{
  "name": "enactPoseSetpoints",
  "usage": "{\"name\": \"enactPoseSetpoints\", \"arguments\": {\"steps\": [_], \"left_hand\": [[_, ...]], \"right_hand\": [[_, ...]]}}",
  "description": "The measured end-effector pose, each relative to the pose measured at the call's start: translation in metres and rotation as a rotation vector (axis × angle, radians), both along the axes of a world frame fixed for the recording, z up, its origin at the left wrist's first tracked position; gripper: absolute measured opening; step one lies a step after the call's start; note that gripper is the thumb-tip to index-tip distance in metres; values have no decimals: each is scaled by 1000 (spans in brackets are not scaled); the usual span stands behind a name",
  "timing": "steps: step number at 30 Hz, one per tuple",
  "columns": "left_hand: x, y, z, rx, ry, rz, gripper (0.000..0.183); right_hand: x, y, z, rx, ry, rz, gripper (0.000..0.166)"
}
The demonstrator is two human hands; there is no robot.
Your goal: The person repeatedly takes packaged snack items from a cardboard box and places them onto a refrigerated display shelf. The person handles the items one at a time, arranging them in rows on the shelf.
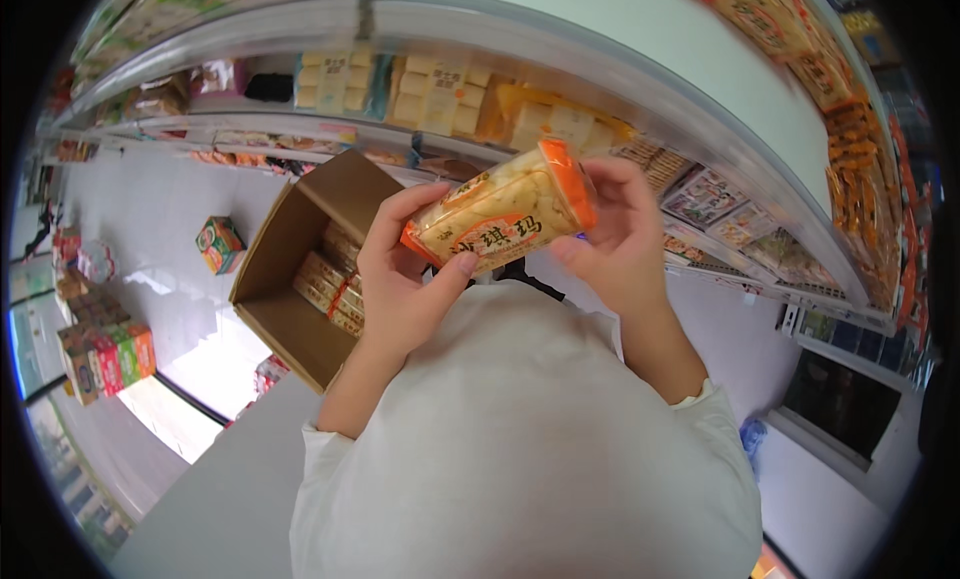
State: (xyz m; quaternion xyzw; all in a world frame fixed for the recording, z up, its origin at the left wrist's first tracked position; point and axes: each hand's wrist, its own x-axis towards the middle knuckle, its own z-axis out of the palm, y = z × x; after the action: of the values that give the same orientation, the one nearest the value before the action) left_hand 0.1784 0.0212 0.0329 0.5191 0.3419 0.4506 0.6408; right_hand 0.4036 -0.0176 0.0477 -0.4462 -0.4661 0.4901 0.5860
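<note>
My left hand grips the left end of a clear and orange plastic package of sachima pastry, its thumb across the front. My right hand is at the package's right end, with the thumb apart from the fingers; whether its fingers hold the orange end seal or only touch it, I cannot tell. The package is tilted, its right end higher in the view, with printed writing facing up. Just left of my left hand, an open cardboard box holds several wrapped packs of snacks, partly hidden by that hand.
Beyond my hands runs a store shelf with a clear front edge, holding packs of pale rolls and other snacks. More orange packages lie at the right. Cartons and a small green and orange box stand on the floor at left.
</note>
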Motion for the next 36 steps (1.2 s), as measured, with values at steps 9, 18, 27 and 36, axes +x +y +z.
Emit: {"name": "enactPoseSetpoints", "arguments": {"steps": [9, 18, 27, 36], "left_hand": [[56, 21, 28, 748, 163, -324, 55], [78, 105, 116, 1397, 422, 258, 37], [129, 171, 176, 1145, 1302, 275, 87], [174, 205, 170, 1175, 1526, 119, 93]], "right_hand": [[58, -33, 89, 295, -1306, 73, 46], [165, -27, 216, 71, -1780, -518, 45], [199, 49, 223, -297, -2008, -323, 28], [227, 63, 209, -303, -2095, -370, 25]]}}
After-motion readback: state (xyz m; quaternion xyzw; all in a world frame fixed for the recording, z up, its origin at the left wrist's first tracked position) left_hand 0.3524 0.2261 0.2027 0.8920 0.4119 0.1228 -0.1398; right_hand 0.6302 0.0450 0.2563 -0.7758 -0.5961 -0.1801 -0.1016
